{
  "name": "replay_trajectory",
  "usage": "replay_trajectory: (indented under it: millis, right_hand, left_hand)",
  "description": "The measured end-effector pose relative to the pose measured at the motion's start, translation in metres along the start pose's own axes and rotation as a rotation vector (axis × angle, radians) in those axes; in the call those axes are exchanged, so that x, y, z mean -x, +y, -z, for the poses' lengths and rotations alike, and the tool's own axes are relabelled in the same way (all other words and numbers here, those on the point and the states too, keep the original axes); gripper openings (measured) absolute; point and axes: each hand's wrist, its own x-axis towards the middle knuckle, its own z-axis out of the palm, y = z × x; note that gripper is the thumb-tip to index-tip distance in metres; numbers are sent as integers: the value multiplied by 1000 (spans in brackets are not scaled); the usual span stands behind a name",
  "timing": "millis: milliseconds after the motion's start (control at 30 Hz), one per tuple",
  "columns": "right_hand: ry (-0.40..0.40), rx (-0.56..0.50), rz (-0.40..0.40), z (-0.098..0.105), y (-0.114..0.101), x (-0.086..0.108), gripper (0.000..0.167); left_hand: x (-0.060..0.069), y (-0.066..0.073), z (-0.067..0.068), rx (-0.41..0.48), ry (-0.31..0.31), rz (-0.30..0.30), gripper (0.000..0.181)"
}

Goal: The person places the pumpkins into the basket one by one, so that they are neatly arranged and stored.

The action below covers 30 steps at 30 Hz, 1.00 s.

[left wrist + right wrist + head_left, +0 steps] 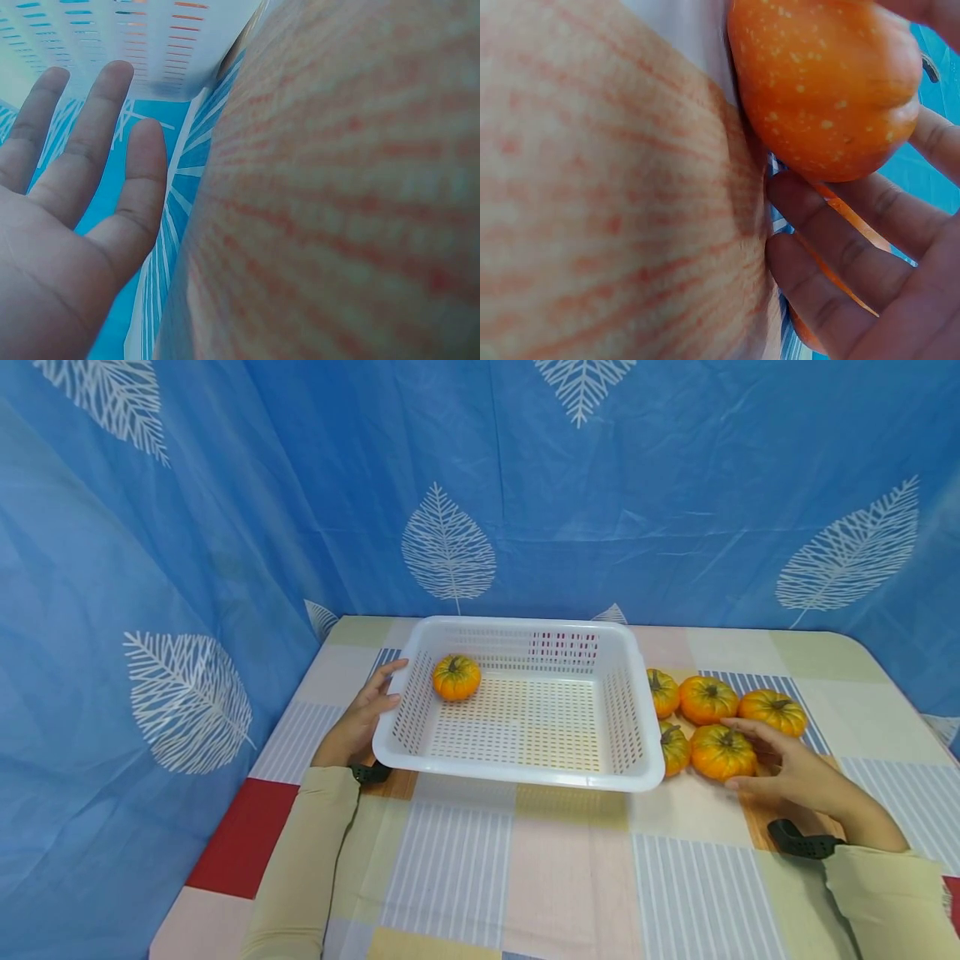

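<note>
A white plastic basket [517, 777] sits on the table with one small orange pumpkin [456, 677] inside, at its left end. My left hand [362, 714] is at the basket's left rim; in the left wrist view its fingers [109, 97] are spread and nearly straight beside the perforated wall [161, 56]. At the basket's right side, my right hand [787, 768] curls its fingers and thumb around a pumpkin [722, 752]. The right wrist view shows that pumpkin [825, 82] among the fingers [847, 255] of the hand, low over the table surface.
Several other pumpkins, such as one behind [708, 699] and one at the far right [772, 712], lie close together right of the basket. A patchwork cloth [570, 877] covers the table. Blue curtains [555, 527] with white leaf prints hang behind and to the left.
</note>
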Motion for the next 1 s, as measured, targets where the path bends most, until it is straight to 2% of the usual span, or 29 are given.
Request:
replay_trajectory:
  millis: [500,733,1000]
  right_hand:
    - [0,-11,-2,0,0,0,78]
    - [-11,19,-18,4,-4,0,74]
    - [-22,52,-54,11,-14,1,75]
  left_hand:
    - [1,2,-2,-8,27,21,60]
    - [1,2,-1,21,5,0,59]
    - [1,2,-1,12,-2,-6,60]
